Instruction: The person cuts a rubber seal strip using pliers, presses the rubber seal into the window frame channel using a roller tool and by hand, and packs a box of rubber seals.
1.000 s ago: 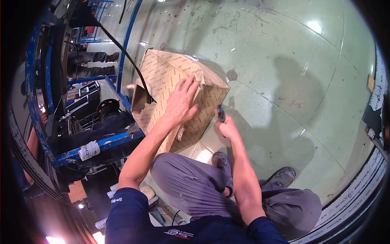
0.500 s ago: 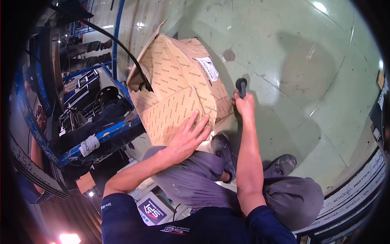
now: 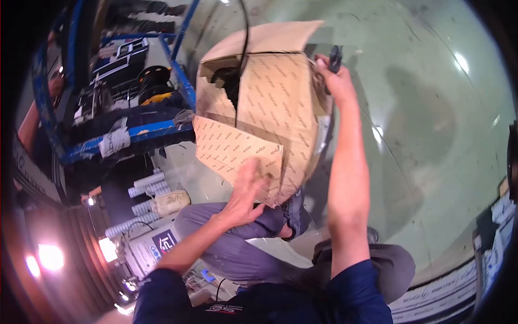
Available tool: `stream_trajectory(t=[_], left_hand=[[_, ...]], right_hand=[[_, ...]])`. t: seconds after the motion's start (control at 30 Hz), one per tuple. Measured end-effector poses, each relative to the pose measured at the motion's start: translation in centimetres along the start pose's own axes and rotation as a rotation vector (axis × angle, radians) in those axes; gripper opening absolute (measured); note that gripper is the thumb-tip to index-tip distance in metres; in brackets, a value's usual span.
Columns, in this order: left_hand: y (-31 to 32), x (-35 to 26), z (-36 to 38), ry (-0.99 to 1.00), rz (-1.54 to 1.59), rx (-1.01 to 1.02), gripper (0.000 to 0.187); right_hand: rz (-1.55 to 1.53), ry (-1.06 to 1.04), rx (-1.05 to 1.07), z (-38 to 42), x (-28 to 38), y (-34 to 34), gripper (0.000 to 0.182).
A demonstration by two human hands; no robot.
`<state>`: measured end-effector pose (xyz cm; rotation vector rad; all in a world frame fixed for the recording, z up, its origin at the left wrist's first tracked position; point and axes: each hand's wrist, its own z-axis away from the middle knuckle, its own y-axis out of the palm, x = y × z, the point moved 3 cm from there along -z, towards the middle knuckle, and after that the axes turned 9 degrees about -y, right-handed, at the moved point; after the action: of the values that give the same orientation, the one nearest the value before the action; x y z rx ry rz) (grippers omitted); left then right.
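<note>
A brown cardboard box [image 3: 278,92] with printed lettering stands on the floor before my knees, its flaps raised. A black cable [image 3: 246,32] runs down into its opening, where dark contents show. My left hand [image 3: 249,197] is blurred and lies against the near flap with its fingers apart. At the box's far right side, my right hand [image 3: 337,78] is closed round a black-handled tool [image 3: 335,58]; the tool's other end is hard to make out.
A blue metal frame [image 3: 151,128] stands at the left, with a dark reel [image 3: 154,81] behind it. Grey ribbed tubes [image 3: 145,186] and a labelled case [image 3: 148,248] lie at the lower left. Wrapped profiles [image 3: 442,291] are at the lower right.
The box is turned and its top opening shows more. My right hand has moved up along its right side with the tool. The view has shifted.
</note>
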<state>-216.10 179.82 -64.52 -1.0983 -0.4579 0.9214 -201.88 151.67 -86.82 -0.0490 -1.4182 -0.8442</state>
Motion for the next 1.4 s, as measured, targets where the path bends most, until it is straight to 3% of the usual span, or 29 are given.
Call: stream_trajectory(t=[0.07,0.17,0.27,0.4,0.5,0.6,0.7,0.77,0.83,0.9,0.97,1.0,1.1,1.13,1.23,1.33,1.4], left_hand=[[-0.2,2.3,1.4,-0.440,0.534,-0.448,0.074],[2.0,6.8,2.2,-1.288,1.532,-0.623,0.078],[8.2,9.5,0.4,-1.064,1.542,-0.533,0.072],[9.2,7.5,-0.3,-0.974,1.422,-0.603,0.055],[8.6,6.6,-0.8,-0.933,1.366,-0.583,0.057],[7.1,7.1,-1.7,-0.858,1.346,-0.572,0.063],[6.6,8.6,-3.3,-0.792,1.346,-0.575,0.064],[5.4,10.6,-5.9,-0.734,1.312,-0.531,0.063],[5.1,14.7,-9.6,-0.628,1.212,-0.613,0.059],[2.1,17.1,-11.7,-0.623,1.350,-0.661,0.050],[4.4,19.6,-13.6,-0.547,2.031,-0.559,0.050],[6.5,19.8,-14.0,-0.521,2.386,-0.503,0.052],[10.9,19.6,-14.6,-0.620,2.653,-0.382,0.064],[12.3,19.6,-15.3,-0.701,2.417,-0.423,0.057],[19.7,21.7,-17.3,-0.701,2.363,-0.277,0.052],[18.3,20.1,-18.7,-0.524,2.463,-0.355,0.053],[21.1,21.1,-19.3,-0.472,2.410,-0.382,0.057]], right_hand=[[-0.041,0.054,0.126,-1.3,4.3,2.4,0.040],[0.090,0.034,0.264,-2.1,6.6,4.2,0.045],[0.162,-0.020,0.258,-1.5,5.6,4.1,0.042],[0.091,-0.045,0.174,-1.7,6.9,3.6,0.038],[0.145,-0.151,0.103,-2.8,6.8,2.5,0.034],[0.244,-0.054,-0.088,-1.9,7.4,1.0,0.038],[0.000,-0.155,-0.156,-1.1,8.7,0.3,0.043],[0.123,-0.167,-0.189,-1.0,9.9,-0.1,0.046],[0.274,-0.173,-0.252,-1.0,9.3,-1.5,0.047],[0.310,-0.136,-0.258,-0.4,8.4,-1.4,0.045],[0.341,-0.120,-0.228,0.9,7.7,-1.6,0.044],[0.388,-0.128,-0.311,1.6,7.6,-1.0,0.041],[0.435,-0.293,-0.451,2.1,7.6,1.5,0.044],[0.481,-0.288,-0.423,1.5,7.4,1.5,0.045],[0.652,-0.280,-0.434,1.4,7.3,2.2,0.047],[1.015,-0.340,-0.524,0.7,8.7,3.2,0.045],[0.975,-0.324,-0.391,0.3,9.6,2.7,0.043]])
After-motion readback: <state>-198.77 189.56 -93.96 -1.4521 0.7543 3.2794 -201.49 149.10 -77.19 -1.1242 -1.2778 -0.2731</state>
